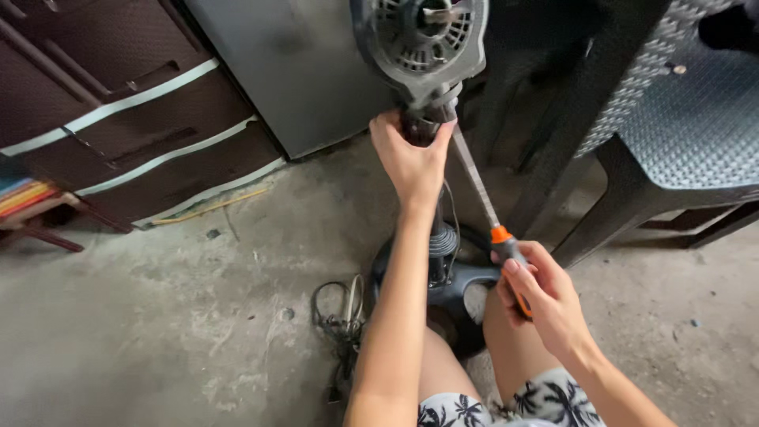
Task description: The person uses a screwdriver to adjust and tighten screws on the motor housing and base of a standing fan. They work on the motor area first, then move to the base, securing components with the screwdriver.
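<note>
The neck of a stand fan (431, 119) is held by the left hand (413, 158), whose grip is wrapped tightly around the dark pole just below the grey motor housing (421, 35). The housing is seen at the top edge of the view, with its vented back cover turned toward the camera. The fan is stood on the concrete floor (158, 316), and its round dark base (458, 289) is placed between the person's bare knees.

A screwdriver (486, 213) is held by the right hand (545, 296), the grip being closed around the orange and black handle. The long metal shaft is angled up and to the left, and its tip is brought to the joint where the neck meets the housing, just beside the left hand; whether the tip is seated in a screw cannot be told.

A bundled power cord (341, 312) is laid on the floor just left of the base. A dark woven plastic chair (680, 119) is seen at the right, a grey panel (292, 71) behind the fan, and a brown cabinet with pale trim (126, 119) at the left.
</note>
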